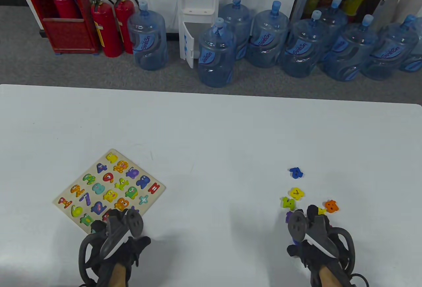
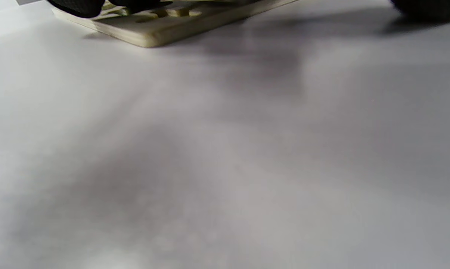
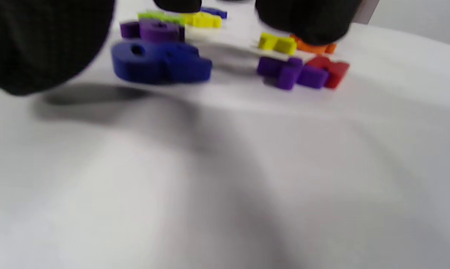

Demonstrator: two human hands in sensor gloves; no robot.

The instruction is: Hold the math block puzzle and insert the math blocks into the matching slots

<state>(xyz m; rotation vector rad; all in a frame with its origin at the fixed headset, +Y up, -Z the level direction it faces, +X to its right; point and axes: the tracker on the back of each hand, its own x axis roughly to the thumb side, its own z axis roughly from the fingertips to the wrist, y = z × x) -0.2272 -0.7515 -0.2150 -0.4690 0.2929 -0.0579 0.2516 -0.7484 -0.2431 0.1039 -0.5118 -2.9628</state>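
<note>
The wooden puzzle board [image 1: 108,189] lies flat at the left, with many coloured number blocks seated in it. My left hand [image 1: 113,231] is over its near corner. In the left wrist view my fingertips [image 2: 75,5] rest on top of the board [image 2: 161,28], with the thumb [image 2: 426,7] apart from it. My right hand [image 1: 310,231] is over the loose blocks: blue [image 1: 295,172], yellow [image 1: 296,193], green [image 1: 288,202] and orange [image 1: 331,206]. In the blurred right wrist view a dark blue block [image 3: 161,61] sits beside my thumb [image 3: 42,45]. Whether I grip it is unclear.
Purple [image 3: 284,71], red [image 3: 331,71] and yellow [image 3: 277,43] blocks lie close under my right fingers. The white table [image 1: 211,142] stretches between the board and the blocks. Water jugs [image 1: 216,54] and fire extinguishers [image 1: 107,28] stand on the floor beyond the far edge.
</note>
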